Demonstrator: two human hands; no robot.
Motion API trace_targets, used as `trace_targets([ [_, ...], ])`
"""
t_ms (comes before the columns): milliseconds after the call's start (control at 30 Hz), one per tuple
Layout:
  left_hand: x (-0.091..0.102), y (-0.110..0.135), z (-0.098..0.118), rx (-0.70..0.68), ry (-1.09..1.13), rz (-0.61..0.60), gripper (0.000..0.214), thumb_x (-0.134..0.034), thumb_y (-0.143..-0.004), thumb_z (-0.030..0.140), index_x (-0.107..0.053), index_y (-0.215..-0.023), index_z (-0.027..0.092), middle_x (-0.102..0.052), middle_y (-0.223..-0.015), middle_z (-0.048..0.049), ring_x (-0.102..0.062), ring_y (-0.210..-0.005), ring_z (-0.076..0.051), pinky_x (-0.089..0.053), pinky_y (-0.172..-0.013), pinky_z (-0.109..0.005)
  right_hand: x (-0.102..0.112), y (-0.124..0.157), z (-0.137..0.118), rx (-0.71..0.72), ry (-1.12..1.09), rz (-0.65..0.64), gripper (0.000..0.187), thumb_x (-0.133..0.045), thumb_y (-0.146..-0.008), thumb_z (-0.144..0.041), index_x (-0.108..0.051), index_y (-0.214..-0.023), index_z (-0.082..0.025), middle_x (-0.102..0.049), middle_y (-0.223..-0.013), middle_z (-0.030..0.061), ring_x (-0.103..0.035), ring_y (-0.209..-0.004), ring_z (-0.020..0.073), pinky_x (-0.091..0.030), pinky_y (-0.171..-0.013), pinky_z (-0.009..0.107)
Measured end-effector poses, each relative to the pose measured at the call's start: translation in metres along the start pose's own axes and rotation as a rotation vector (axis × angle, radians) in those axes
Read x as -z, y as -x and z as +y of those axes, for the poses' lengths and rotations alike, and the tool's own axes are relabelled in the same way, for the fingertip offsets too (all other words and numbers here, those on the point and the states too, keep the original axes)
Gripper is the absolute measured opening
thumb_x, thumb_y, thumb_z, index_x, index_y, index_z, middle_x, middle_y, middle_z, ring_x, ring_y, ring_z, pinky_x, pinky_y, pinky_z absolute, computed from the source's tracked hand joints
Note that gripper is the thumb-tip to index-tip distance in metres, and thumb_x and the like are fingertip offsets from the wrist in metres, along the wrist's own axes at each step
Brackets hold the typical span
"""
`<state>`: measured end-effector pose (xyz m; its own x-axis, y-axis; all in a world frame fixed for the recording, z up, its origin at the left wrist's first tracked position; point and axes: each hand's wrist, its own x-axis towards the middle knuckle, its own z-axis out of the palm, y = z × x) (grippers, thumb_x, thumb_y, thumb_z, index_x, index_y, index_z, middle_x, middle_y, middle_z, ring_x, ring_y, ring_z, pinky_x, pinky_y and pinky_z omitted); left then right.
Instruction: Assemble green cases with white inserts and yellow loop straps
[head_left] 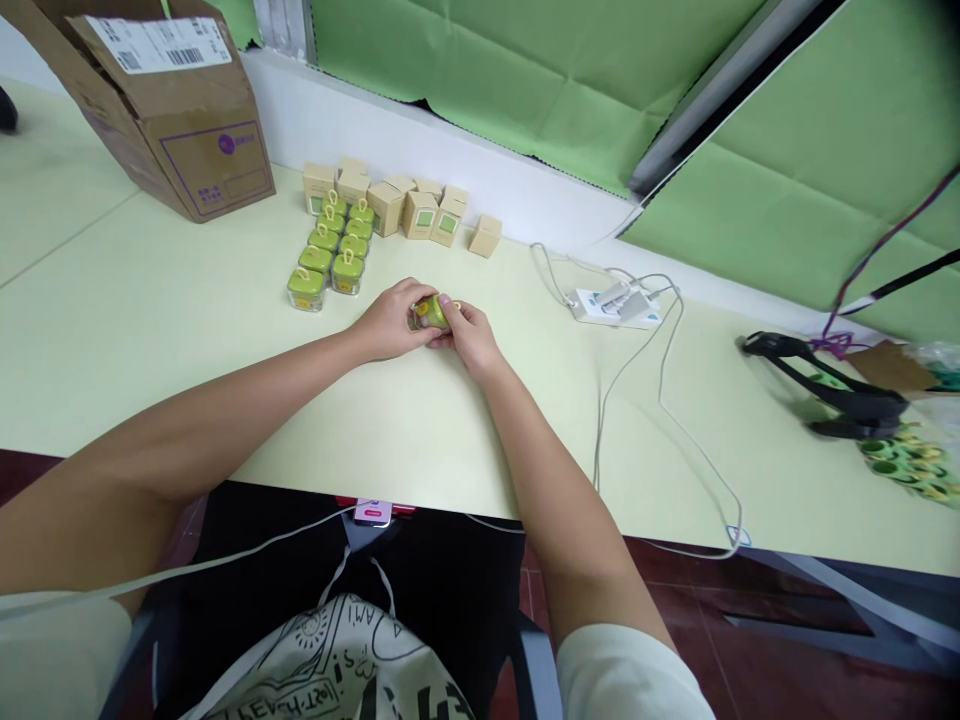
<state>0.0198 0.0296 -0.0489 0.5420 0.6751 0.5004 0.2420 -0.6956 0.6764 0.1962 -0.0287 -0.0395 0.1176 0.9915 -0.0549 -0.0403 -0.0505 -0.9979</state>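
Between both hands, a little above the table (360, 420), is a small clear container with a green lid (433, 312), tilted on its side. My left hand (394, 318) grips its clear body from the left. My right hand (469, 335) closes on it from the right, the thumb on the green lid. Part of the container is hidden by my fingers. Left of my hands, several matching green-lidded containers (316, 259) with yellow loops on top stand in two rows.
Small cardboard boxes (418, 215) line the wall behind the containers. A large carton (214, 165) stands at the far left. Right of my hands lie a white power strip (616, 308) and loose cables. Farther right are a black stand (825, 385) and green ring-shaped pieces (904, 465).
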Motion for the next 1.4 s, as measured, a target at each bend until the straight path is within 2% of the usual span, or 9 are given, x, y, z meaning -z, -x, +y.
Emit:
trace_targets([
  [267, 0.003, 0.0, 0.002, -0.029, -0.032, 0.007, 0.049, -0.081, -0.082, 0.034, -0.073, -0.126, 0.015, -0.075, -0.123, -0.0129, -0.072, -0.114, -0.028, -0.063, -0.098, -0.044, -0.002, 0.001, -0.003, -0.023, -0.013, 0.015, 0.068, -0.088, -0.077, -0.083, -0.076, -0.094, -0.018, -0.077, -0.089, 0.0024, -0.071, -0.071, 0.0123, -0.068, -0.065, 0.025],
  [500, 0.002, 0.002, 0.003, -0.003, -0.019, -0.002, 0.051, -0.082, -0.082, 0.035, -0.072, -0.128, 0.017, -0.074, -0.126, -0.0116, -0.071, -0.116, -0.027, -0.064, -0.094, -0.042, -0.001, -0.001, 0.0, -0.016, -0.003, 0.014, 0.06, -0.084, -0.086, -0.078, -0.074, -0.092, -0.019, -0.078, -0.089, 0.0026, -0.073, -0.075, 0.0141, -0.069, -0.067, 0.026],
  [900, 0.004, 0.004, 0.007, 0.018, -0.015, -0.002, 0.05, -0.083, -0.082, 0.035, -0.073, -0.127, 0.017, -0.073, -0.123, -0.0113, -0.071, -0.113, -0.027, -0.064, -0.093, -0.042, -0.002, 0.002, 0.0, -0.005, 0.006, 0.002, 0.069, -0.088, -0.074, -0.085, -0.075, -0.093, -0.02, -0.078, -0.092, 0.0042, -0.074, -0.081, 0.0168, -0.069, -0.068, 0.029],
  [1233, 0.007, 0.009, 0.009, 0.014, -0.025, -0.009, 0.051, -0.085, -0.081, 0.036, -0.075, -0.129, 0.019, -0.075, -0.124, -0.0099, -0.073, -0.115, -0.028, -0.062, -0.105, -0.045, -0.001, 0.005, -0.002, 0.021, 0.079, -0.025, 0.072, -0.088, -0.07, -0.088, -0.075, -0.094, -0.021, -0.075, -0.091, 0.003, -0.07, -0.082, 0.0178, -0.066, -0.07, 0.031],
  [1400, 0.008, 0.012, 0.011, 0.008, -0.035, -0.016, 0.048, -0.083, -0.085, 0.037, -0.075, -0.129, 0.021, -0.076, -0.127, -0.0102, -0.074, -0.116, -0.027, -0.062, -0.106, -0.045, -0.004, 0.009, 0.001, 0.016, 0.107, 0.05, 0.078, -0.085, -0.068, -0.091, -0.074, -0.102, -0.023, -0.074, -0.087, 0.0011, -0.069, -0.077, 0.0174, -0.064, -0.068, 0.032],
])
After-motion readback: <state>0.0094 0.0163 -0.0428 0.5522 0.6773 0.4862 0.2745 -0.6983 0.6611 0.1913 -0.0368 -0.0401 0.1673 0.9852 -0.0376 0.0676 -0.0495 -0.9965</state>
